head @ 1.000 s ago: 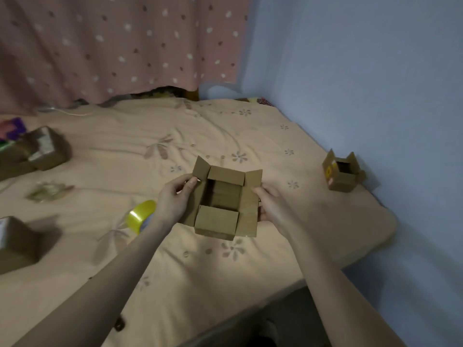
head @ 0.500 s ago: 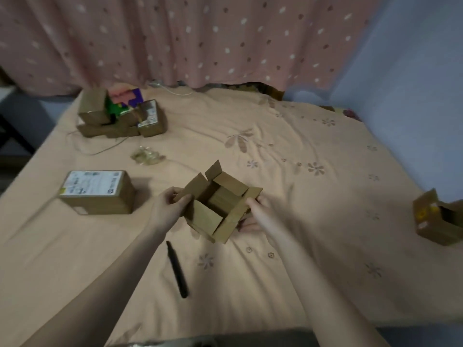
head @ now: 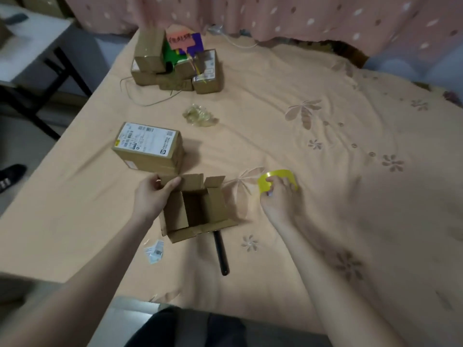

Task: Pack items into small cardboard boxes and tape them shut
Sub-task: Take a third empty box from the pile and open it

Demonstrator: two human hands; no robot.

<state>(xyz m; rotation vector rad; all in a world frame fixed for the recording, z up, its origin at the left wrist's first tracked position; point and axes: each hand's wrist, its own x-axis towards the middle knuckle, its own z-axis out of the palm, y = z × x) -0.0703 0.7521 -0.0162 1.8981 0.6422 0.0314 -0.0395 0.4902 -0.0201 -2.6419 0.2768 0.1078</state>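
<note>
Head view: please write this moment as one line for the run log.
left hand holds flap of open box | right hand grips tape roll on bed | box looks empty, untaped

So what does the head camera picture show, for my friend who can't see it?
A person's left hand holds a flap of an open, empty cardboard box on a peach bedsheet, while the right hand grips a yellow tape roll. A black pen lies partly under the box, and taped boxes sit farther back.
</note>
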